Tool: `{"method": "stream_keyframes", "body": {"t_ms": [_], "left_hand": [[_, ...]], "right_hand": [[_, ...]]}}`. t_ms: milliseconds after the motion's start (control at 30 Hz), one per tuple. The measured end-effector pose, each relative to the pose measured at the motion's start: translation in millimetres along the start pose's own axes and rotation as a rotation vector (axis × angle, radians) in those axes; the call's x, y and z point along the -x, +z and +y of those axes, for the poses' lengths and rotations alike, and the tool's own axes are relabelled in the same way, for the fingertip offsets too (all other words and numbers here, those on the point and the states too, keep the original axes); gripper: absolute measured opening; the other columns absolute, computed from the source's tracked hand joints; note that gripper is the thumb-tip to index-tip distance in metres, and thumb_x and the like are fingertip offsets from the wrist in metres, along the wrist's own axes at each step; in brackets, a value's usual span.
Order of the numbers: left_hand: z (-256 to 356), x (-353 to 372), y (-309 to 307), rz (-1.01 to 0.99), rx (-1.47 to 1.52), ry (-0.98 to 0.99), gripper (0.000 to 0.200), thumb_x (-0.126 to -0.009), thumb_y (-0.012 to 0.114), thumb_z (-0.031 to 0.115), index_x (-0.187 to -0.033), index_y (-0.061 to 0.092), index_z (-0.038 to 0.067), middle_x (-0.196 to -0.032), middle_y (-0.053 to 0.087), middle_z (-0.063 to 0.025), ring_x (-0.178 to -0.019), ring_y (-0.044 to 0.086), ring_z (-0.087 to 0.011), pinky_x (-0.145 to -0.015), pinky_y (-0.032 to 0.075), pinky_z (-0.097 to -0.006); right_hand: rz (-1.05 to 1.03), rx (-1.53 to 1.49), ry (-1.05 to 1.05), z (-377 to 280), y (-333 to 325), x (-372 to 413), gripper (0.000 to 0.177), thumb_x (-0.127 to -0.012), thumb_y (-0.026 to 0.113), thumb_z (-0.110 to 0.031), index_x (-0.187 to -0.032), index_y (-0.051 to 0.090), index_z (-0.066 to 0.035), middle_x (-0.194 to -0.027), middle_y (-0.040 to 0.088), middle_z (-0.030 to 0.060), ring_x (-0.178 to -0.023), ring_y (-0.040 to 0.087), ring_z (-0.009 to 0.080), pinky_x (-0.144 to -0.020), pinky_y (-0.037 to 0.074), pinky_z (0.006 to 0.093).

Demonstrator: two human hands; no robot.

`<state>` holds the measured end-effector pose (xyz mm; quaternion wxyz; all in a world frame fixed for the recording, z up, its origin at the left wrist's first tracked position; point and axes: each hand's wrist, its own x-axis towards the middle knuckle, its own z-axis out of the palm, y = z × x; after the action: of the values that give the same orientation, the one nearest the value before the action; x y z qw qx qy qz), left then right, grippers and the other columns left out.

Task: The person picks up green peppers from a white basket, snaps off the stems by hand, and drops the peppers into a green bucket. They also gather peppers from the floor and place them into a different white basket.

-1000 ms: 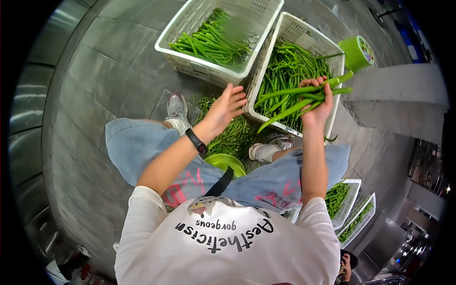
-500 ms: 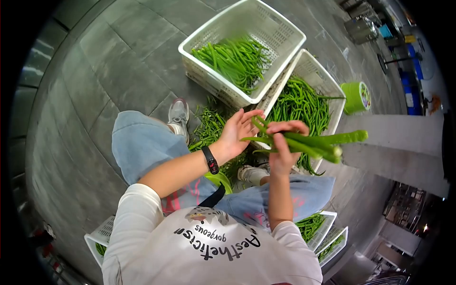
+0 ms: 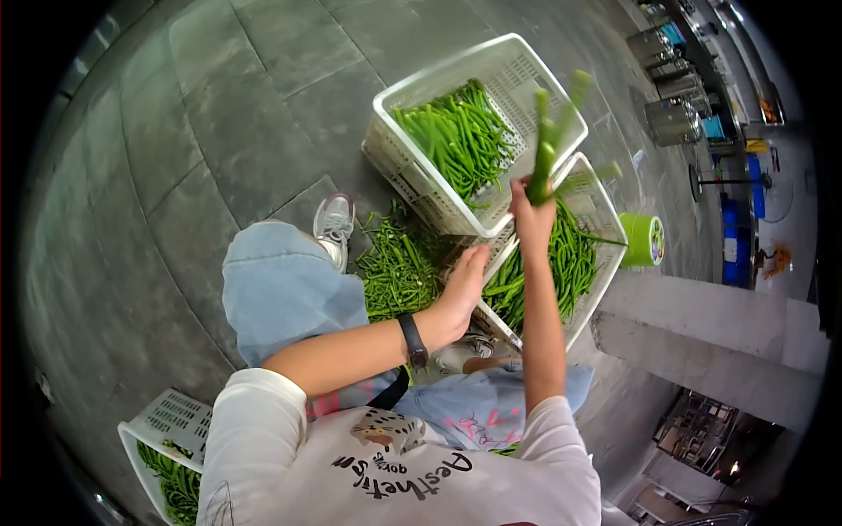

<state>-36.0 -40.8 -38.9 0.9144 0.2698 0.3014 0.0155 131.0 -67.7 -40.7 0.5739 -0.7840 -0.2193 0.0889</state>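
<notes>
Blurred green peppers (image 3: pixel 545 160) in the right hand (image 3: pixel 532 216), lower-left crate (image 3: pixel 180 412) cut off at the bottom edge

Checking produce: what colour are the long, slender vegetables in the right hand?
The long, slender vegetables are green; best view: head.

Shows bright green on the peppers (image 3: pixel 544 162), darker green in the pile (image 3: pixel 395 273). Is white on the crates (image 3: pixel 443 72), patterned with rows of slots (image 3: pixel 405 180). Runs lime green round the bucket (image 3: pixel 635 239). Shows white on the shirt (image 3: pixel 386 500), with black lettering (image 3: pixel 432 483) and a black-spotted print (image 3: pixel 388 430); pale blue with pink scrawls (image 3: pixel 474 427) on the trousers (image 3: pixel 289 289); plain black on the wristband (image 3: pixel 412 338); mottled grey on the floor (image 3: pixel 202 131).
</notes>
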Motion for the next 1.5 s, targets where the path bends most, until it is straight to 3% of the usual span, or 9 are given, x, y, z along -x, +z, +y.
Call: {"method": "stream_keyframes", "body": {"t_ms": [167,267,600,867,1000,1133,1200,1300,1500], "left_hand": [[28.1,2.2,8.2,-0.081,0.11,0.031,0.041,-0.098,0.038,0.035,-0.122,0.049,0.003,-0.131,0.047,-0.0097,-0.127,0.039,-0.0204,-0.105,0.031,-0.0355],[45.8,5.0,9.7,-0.124,0.15,0.051,0.041,-0.099,0.036,0.033,-0.12,0.05,0.002,-0.128,0.049,-0.0095,-0.123,0.044,-0.0188,-0.102,0.035,-0.0339],[75.6,5.6,11.6,-0.185,0.152,0.013,0.039,-0.1,0.034,0.03,-0.121,0.049,0.001,-0.125,0.051,-0.0084,-0.114,0.05,-0.0164,-0.097,0.039,-0.0313],[60.1,-4.4,19.4,-0.165,0.157,0.02,0.032,-0.098,0.04,0.026,-0.116,0.053,0.002,-0.117,0.056,-0.0064,-0.104,0.055,-0.0159,-0.088,0.043,-0.0298],[47.8,-4.4,24.5,-0.22,0.067,-0.032,0.029,-0.098,0.042,0.023,-0.115,0.054,0.003,-0.115,0.058,-0.0055,-0.102,0.056,-0.015,-0.086,0.045,-0.0293],[30.4,0.3,28.3,-0.261,-0.036,-0.089,0.028,-0.096,0.041,0.019,-0.116,0.054,0.004,-0.116,0.058,-0.0051,-0.101,0.057,-0.0158,-0.086,0.044,-0.0291],[22.5,-4.7,23.7,-0.272,-0.087,-0.089,0.027,-0.095,0.043,0.019,-0.115,0.055,0.005,-0.116,0.058,-0.0053,-0.1,0.057,-0.016,-0.085,0.044,-0.0294],[17.0,-10.1,20.3,-0.22,-0.129,-0.113,0.025,-0.094,0.046,0.019,-0.112,0.057,0.006,-0.113,0.059,-0.0053,-0.098,0.057,-0.0163,-0.084,0.043,-0.029],[8.7,-17.2,16.0,-0.21,-0.199,-0.113,0.024,-0.093,0.049,0.018,-0.111,0.058,0.005,-0.11,0.06,-0.0052,-0.094,0.057,-0.016,-0.082,0.043,-0.0295]], "right_hand": [[-0.071,0.892,-0.025,120.5,23.3,-94.5,0.03,-0.081,0.064,-0.027,-0.102,0.056,-0.006,-0.082,0.063,0.0255,-0.083,0.058,0.0472,-0.071,0.045,0.052],[-0.037,1.048,0.016,147.2,52.9,-116.7,0.035,-0.082,0.064,-0.029,-0.105,0.051,-0.007,-0.078,0.064,0.023,-0.079,0.06,0.0443,-0.071,0.046,0.0518],[-0.296,1.012,-0.105,218.5,65.9,-138.0,0.073,-0.068,0.076,-0.017,-0.13,0.039,-0.006,-0.125,0.047,0.0207,-0.113,0.046,0.0385,-0.093,0.043,0.0431],[-0.284,0.638,-0.45,117.4,-21.9,-92.7,0.034,-0.076,0.065,-0.006,-0.11,0.058,-0.005,-0.118,0.054,0.0128,-0.113,0.049,0.0325,-0.098,0.038,0.0389],[-0.017,0.643,-0.215,106.8,-128.4,-35.2,0.013,-0.08,0.062,-0.005,-0.093,0.063,-0.003,-0.091,0.063,0.0115,-0.081,0.062,0.0254,-0.069,0.051,0.0323],[0.104,0.876,0.102,185.2,-223.0,41.3,0.01,-0.08,0.059,-0.011,-0.085,0.066,-0.006,-0.077,0.067,0.0147,-0.068,0.065,0.0317,-0.065,0.052,0.0382],[0.034,0.977,0.227,229.9,-231.4,81.7,0.015,-0.077,0.06,-0.018,-0.086,0.066,-0.007,-0.08,0.066,0.019,-0.075,0.064,0.0376,-0.072,0.052,0.0449],[-0.13,1.139,0.589,250.5,-200.0,110.9,0.069,-0.071,0.073,-0.043,-0.108,0.049,0.01,-0.094,0.062,0.0288,-0.085,0.063,0.043,-0.077,0.052,0.0471],[0.188,1.055,0.966,259.2,-134.2,107.5,0.08,-0.07,0.075,-0.046,-0.121,0.043,0.007,-0.135,0.028,0.0224,-0.124,0.034,0.0381,-0.091,0.045,0.0479]]}}
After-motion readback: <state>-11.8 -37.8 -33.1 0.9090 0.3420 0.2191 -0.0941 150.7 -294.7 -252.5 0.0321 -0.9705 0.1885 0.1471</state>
